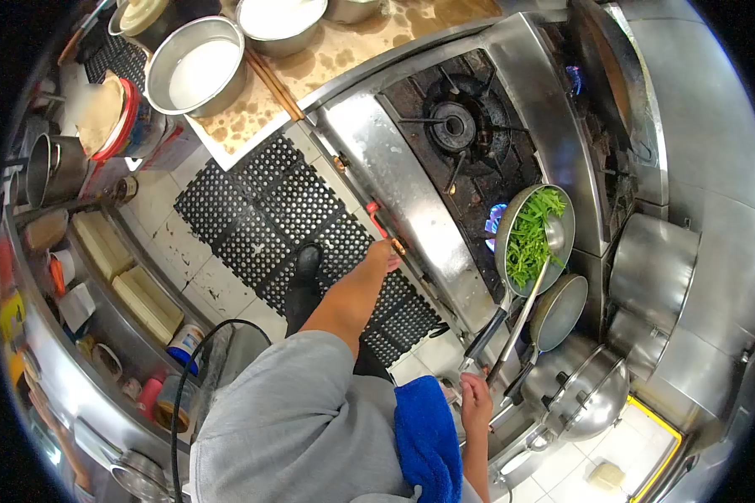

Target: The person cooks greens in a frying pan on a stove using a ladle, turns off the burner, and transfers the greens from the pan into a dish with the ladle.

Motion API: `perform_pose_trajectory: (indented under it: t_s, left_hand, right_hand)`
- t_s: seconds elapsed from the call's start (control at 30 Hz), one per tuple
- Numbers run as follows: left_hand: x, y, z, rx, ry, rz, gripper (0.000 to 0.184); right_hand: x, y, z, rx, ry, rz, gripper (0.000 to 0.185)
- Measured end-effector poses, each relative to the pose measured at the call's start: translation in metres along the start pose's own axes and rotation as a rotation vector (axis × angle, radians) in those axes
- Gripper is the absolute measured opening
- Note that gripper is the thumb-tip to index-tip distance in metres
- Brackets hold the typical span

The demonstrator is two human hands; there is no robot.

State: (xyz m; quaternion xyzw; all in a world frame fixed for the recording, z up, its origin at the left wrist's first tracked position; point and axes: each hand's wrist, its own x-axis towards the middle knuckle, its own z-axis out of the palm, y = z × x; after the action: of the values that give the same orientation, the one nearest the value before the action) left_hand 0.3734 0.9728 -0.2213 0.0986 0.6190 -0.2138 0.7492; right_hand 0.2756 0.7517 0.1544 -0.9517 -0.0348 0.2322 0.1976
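Observation:
My left hand [383, 254] reaches down to the stove's front rail, its fingers closed at a control knob [398, 246] beside a red handle-like piece [377, 220]. On the right, a frying pan [570, 220] full of chopped green vegetables [530, 237] stands over a blue flame [494, 222]. A metal ladle [554, 235] rests in the greens, its long handle slanting toward me. My right hand [476, 402] is close to the lower ends of the pan handle [485, 334] and ladle handle. Its fingers are partly hidden, so its grip is unclear.
A bare burner [453, 126] lies farther along the stove. A second frying pan [559, 312] and a lidded steel pot [591, 394] stand at right. Steel bowls [197, 67] sit on a stained counter [335, 50]. A black mat [264, 210] covers the floor.

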Motion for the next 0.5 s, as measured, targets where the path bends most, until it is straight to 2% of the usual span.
perform_pose_trajectory:
  t_s: [0.1,0.17,0.23,0.27,0.37,0.47,0.5]
  left_hand:
    - [-0.007,0.012,-0.023,0.087,0.012,0.026,0.037]
    - [-0.010,0.022,-0.052,0.079,-0.007,0.140,0.038]
    - [-0.005,0.044,-0.092,0.204,0.037,0.186,0.035]
    - [-0.015,0.058,-0.111,0.154,0.068,0.235,0.035]
    - [-0.054,0.090,-0.175,0.189,0.321,0.344,0.030]
    - [-0.092,0.112,-0.251,0.535,0.506,0.593,0.026]
    - [-0.111,0.111,-0.273,0.494,0.546,0.627,0.026]
  right_hand:
    - [0.004,-0.004,0.001,0.063,-0.021,-0.051,0.015]
    - [0.011,-0.009,0.001,0.127,-0.048,-0.108,0.014]
    - [0.014,-0.019,-0.001,0.014,-0.047,-0.266,0.013]
    - [0.015,-0.020,-0.001,0.101,-0.071,-0.206,0.013]
    - [0.021,-0.022,0.002,0.126,-0.126,-0.349,0.014]
    - [0.024,-0.027,0.006,0.199,-0.227,-0.481,0.014]
    - [0.025,-0.026,0.009,0.220,-0.246,-0.539,0.014]
